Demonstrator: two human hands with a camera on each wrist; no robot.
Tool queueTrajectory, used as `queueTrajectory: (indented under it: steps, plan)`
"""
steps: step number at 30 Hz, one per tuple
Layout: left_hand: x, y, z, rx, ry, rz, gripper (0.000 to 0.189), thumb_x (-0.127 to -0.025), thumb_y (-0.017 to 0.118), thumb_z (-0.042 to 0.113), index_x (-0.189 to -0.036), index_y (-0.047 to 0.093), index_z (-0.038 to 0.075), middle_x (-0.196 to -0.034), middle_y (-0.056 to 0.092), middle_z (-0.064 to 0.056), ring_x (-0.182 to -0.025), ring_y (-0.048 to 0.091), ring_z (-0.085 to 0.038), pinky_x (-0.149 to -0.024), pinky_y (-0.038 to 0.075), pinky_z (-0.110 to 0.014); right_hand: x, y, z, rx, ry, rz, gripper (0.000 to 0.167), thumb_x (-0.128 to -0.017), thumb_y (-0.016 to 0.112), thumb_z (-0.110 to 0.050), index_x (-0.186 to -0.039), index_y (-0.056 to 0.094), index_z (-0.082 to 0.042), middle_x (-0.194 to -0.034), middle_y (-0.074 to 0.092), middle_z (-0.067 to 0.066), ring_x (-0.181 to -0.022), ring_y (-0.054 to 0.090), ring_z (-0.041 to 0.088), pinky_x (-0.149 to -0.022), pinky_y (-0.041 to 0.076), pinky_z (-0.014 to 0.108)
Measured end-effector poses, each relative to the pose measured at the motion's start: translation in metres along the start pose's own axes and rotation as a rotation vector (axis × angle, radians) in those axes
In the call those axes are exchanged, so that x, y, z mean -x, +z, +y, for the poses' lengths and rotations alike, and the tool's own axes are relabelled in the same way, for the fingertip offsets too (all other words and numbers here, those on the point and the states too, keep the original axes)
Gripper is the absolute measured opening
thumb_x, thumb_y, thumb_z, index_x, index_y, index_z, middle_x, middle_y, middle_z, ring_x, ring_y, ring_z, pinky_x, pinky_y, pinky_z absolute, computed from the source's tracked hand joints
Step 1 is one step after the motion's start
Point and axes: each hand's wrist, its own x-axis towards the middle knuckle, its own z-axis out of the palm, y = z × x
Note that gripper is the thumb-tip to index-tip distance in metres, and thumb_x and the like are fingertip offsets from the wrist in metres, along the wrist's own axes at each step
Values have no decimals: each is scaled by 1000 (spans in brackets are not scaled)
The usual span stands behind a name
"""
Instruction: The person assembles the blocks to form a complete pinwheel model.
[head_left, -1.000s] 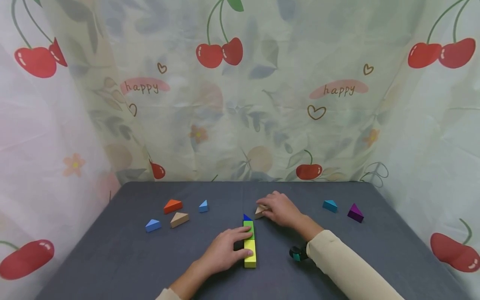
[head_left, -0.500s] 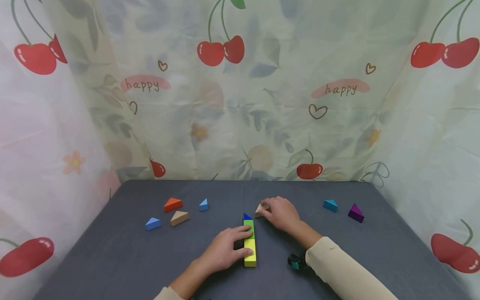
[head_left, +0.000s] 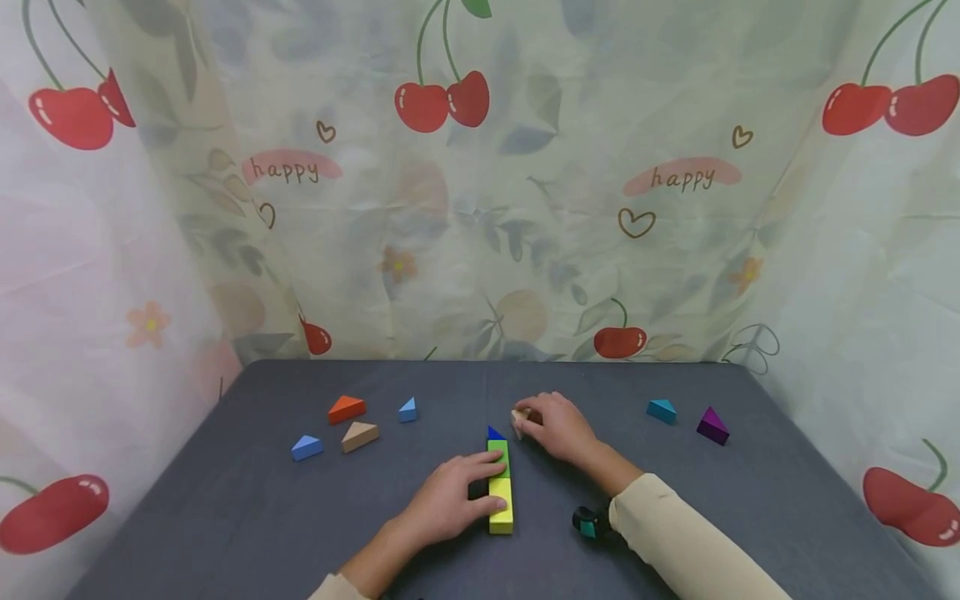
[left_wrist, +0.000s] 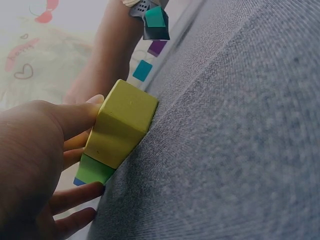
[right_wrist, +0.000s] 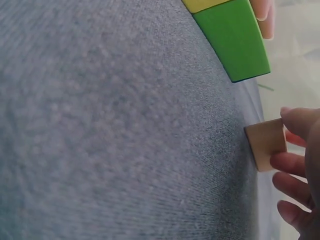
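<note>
On the dark table, a yellow block [head_left: 500,507], a green block [head_left: 498,460] and a dark blue triangular block [head_left: 494,433] form a line running away from me. My left hand [head_left: 442,504] rests across this line, thumb on the yellow block and outstretched fingers on the green one. Just right of the line's far end, my right hand [head_left: 558,425] pinches a natural-wood triangular block [head_left: 518,421] between thumb and fingers. That wooden block [right_wrist: 266,142] shows a flat face in the right wrist view; the hand covers part of it.
Toward the back left lie an orange triangle [head_left: 347,409], a second wooden triangle [head_left: 360,437] and two light blue triangles, one nearer [head_left: 307,448] and one smaller [head_left: 407,410]. A teal triangle [head_left: 662,411] and a purple triangle [head_left: 712,427] lie right. Printed curtains surround the table.
The wooden block has turned in my right hand's fingers and shows a narrower side. That hand's fingers have drawn in around it. My left hand stays in place on the blocks.
</note>
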Motion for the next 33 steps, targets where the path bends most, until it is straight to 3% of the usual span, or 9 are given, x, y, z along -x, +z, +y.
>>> queueTrajectory:
  steps: [5, 13, 23, 33]
  plan:
    - [0, 0, -1, -2, -1, -1, 57, -89, 63, 52, -138, 57, 23, -146, 46, 9, -130, 45, -25, -102, 37, -52, 0, -1, 0, -78, -12, -23, 23, -90, 71, -23, -112, 73, -13, -83, 61, -8, -77, 49, 12, -71, 44, 34]
    - [0, 0, -1, -4, 2, 1, 57, -90, 63, 52, -138, 57, 24, -146, 46, 9, -130, 45, -25, -103, 37, -52, -1, -2, -1, -92, -1, -23, 23, -89, 72, -22, -111, 73, -13, -86, 63, -7, -79, 50, 13, -73, 44, 34]
    - [0, 0, -1, -12, 1, -1, 57, -90, 63, 52, -138, 57, 23, -146, 46, 9, -130, 46, -25, -103, 37, -52, 0, 2, 0, -110, 57, -31, 32, -90, 72, -26, -118, 70, -13, -111, 68, 2, -96, 56, 20, -86, 47, 42]
    - [0, 0, 0, -6, 3, 1, 57, -90, 63, 51, -138, 57, 22, -146, 45, 10, -131, 45, -24, -103, 36, -52, -3, 0, 2, -202, 63, -70, 24, -92, 68, -15, -116, 72, -15, -113, 68, 0, -104, 60, 23, -92, 46, 45]
